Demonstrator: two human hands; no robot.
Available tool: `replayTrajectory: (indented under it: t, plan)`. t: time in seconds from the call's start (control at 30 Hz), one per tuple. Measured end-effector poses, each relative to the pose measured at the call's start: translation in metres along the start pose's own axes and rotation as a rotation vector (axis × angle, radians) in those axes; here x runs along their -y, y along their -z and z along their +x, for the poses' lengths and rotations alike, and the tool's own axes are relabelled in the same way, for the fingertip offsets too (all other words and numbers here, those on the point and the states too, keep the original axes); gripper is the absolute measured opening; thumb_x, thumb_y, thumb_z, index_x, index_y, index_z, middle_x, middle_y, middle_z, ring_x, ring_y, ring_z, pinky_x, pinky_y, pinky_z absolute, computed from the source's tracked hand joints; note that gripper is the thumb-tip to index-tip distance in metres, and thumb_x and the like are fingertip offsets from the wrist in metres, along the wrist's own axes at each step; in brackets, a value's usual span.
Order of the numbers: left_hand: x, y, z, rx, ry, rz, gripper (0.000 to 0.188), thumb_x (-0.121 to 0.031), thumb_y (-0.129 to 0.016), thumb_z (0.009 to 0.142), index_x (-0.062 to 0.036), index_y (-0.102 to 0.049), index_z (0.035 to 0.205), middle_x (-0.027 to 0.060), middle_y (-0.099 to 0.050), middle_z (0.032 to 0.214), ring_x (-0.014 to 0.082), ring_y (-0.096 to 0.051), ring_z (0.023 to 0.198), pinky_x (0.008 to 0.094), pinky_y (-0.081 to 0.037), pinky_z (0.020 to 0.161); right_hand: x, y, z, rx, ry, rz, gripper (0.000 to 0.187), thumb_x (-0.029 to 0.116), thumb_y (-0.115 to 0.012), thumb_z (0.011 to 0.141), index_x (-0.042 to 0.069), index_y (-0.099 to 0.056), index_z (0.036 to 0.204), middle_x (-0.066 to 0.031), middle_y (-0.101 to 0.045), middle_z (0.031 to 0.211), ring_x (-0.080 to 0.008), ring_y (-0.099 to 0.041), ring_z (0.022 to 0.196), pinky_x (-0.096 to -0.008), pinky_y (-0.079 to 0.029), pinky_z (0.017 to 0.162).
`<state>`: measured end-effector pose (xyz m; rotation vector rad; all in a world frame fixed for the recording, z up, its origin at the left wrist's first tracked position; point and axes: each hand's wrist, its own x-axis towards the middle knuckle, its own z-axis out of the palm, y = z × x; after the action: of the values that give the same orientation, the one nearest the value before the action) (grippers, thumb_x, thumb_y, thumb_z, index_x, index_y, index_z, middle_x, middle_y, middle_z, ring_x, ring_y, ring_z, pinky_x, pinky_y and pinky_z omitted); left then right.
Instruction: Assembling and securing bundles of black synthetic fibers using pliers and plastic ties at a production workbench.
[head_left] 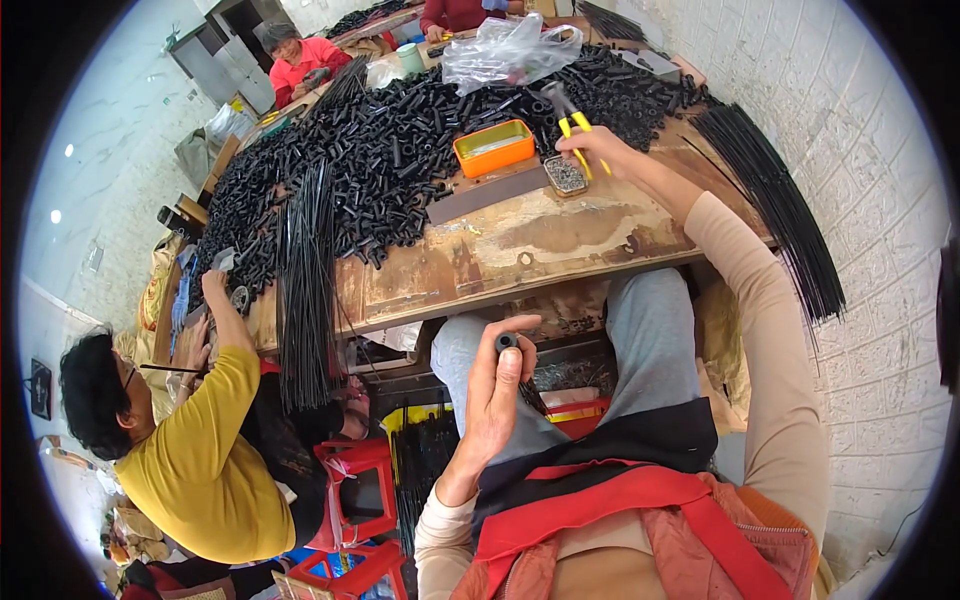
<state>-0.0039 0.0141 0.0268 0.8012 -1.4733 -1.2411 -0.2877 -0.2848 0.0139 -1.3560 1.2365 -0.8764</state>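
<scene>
My left hand [489, 400] is raised above my lap, its fingers closed round a small black tube [507, 341] whose round open end points up. The rest of the tube is hidden in the hand. At the right of the table, my right hand [597, 149] grips yellow-handled pliers [581, 121]. The head of the pliers points away from me. Just below that hand lies a small clear container [568, 177] of tiny metal pieces. An orange box [494, 149] stands to its left, beside a flat dark bar [487, 196].
A large heap of black tubular parts [370, 150] covers the wooden table [430, 285]. Bundles of thin black rods hang over its edge at left [308, 280] and right [775, 200]. A co-worker in yellow [205, 460] sits at left by a red stool [360, 490]. Others sit across.
</scene>
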Motion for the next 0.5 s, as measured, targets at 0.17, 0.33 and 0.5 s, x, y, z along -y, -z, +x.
replayTrajectory:
  t: [0.17, 0.33, 0.5]
  plan:
    - [0.0, -0.001, -0.008, 0.011, -0.024, 0.004, 0.044, -0.036, -0.04, 0.103, -0.0015, -0.049, 0.128, -0.0011, -0.042, 0.077, 0.0085, -0.037, 0.07, 0.0228, -0.032, 0.063, 0.02, -0.041, -0.074, 0.317, 0.026, 0.626, 0.014, 0.022, -0.064, 0.089, 0.009, -0.06, 0.089, -0.0008, -0.06, 0.079, -0.0118, -0.059, 0.07, -0.0269, -0.048, 0.063]
    - [0.004, -0.012, 0.001, -0.011, -0.063, -0.003, 0.051, -0.04, -0.036, 0.104, -0.0018, -0.042, 0.137, -0.0012, -0.04, 0.079, 0.0085, -0.035, 0.071, 0.0221, -0.031, 0.064, 0.02, -0.094, -0.188, 0.259, 0.022, 0.718, 0.014, 0.018, -0.062, 0.09, 0.005, -0.06, 0.093, -0.0034, -0.061, 0.083, -0.0125, -0.058, 0.068, -0.0268, -0.049, 0.065]
    - [-0.002, -0.027, 0.008, 0.065, -0.025, -0.021, 0.058, -0.045, -0.033, 0.103, 0.0, -0.04, 0.14, -0.0008, -0.04, 0.079, 0.0088, -0.036, 0.072, 0.0222, -0.032, 0.066, 0.021, -0.101, -0.242, 0.342, 0.014, 0.732, 0.016, 0.016, -0.063, 0.09, 0.003, -0.058, 0.1, -0.0058, -0.061, 0.089, -0.0124, -0.059, 0.069, -0.0272, -0.05, 0.064]
